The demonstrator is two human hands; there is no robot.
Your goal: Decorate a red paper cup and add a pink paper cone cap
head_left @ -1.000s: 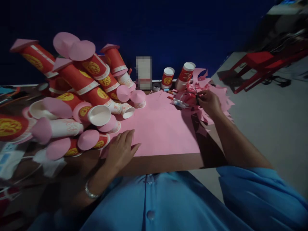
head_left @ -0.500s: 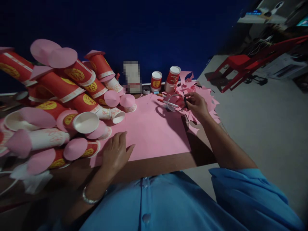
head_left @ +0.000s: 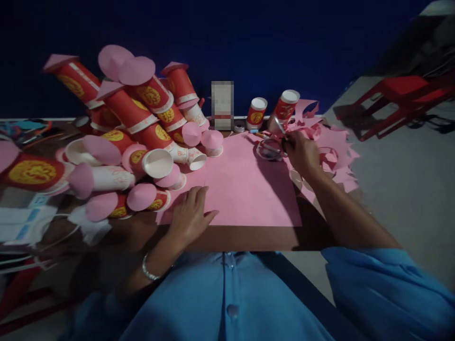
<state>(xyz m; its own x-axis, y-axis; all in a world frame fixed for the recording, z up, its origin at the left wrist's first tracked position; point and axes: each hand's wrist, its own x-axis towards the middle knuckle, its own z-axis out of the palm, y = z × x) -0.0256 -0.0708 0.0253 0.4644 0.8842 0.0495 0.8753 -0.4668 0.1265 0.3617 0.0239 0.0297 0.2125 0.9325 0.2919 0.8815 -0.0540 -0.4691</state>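
Observation:
My left hand (head_left: pixel 192 213) lies flat on the near left part of a large pink paper sheet (head_left: pixel 249 189), fingers extended and thumb apart, holding nothing. Over the sheet's far right corner, my right hand (head_left: pixel 302 154) is closed on what look like scissors (head_left: pixel 279 125), with a shiny blade pointing up and away. Just left of its fingertips is a round, clear ring like a tape roll (head_left: pixel 267 150); whether the fingers touch it I cannot tell. Pink paper scraps (head_left: pixel 337 147) lie heaped beside and beyond this hand.
Red and white paper cups with pink cone tops (head_left: pixel 126 106) are piled on the left. Two red cups (head_left: pixel 256 116) stand at the back, against a dark blue panel (head_left: pixel 249 42). A white bag (head_left: pixel 90 222) and cables lie left. A red stool (head_left: pixel 398 94) stands right.
The view has swung left, so everything sits further right. My right hand and the ring have come down closer to the sheet. My left hand stays flat on the paper.

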